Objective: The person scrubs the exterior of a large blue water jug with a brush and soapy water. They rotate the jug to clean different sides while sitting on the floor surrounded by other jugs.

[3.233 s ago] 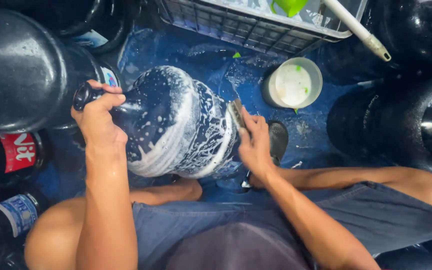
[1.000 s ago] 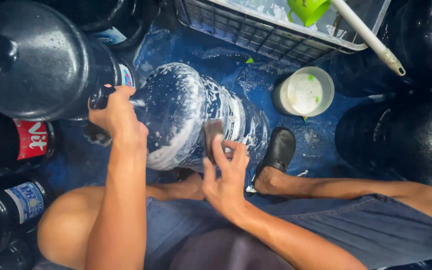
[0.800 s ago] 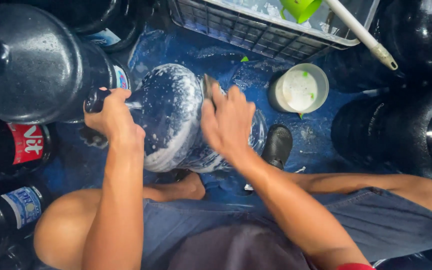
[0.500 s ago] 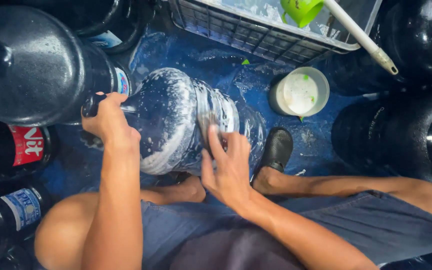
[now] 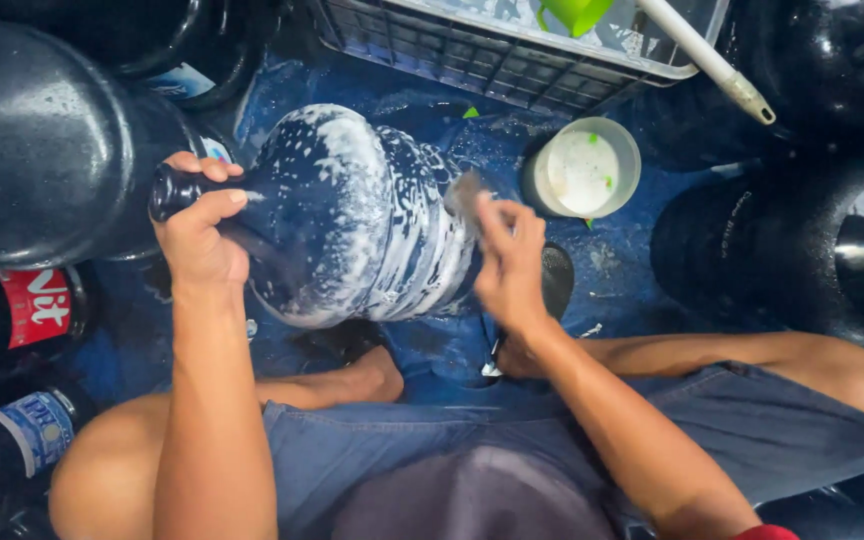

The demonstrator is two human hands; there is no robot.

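Scrubbing the soapy water jug (image 5: pixel 352 215): left hand (image 5: pixel 197 240) clamps its neck, right hand (image 5: pixel 510 265) fingers pinch a sponge (image 5: pixel 464 188); next likely rotating it.

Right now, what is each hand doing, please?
Left hand: closed around the neck of the soapy water jug.
Right hand: holding a scrub pad against the jug.

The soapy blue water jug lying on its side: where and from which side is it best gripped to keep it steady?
Probably the narrow neck, from the left. The water jug lies on its side, neck pointing left, and the left hand already wraps it there. The ribbed body is broad and foam-covered, likely slippery; the right hand only presses a small scrub pad against it.
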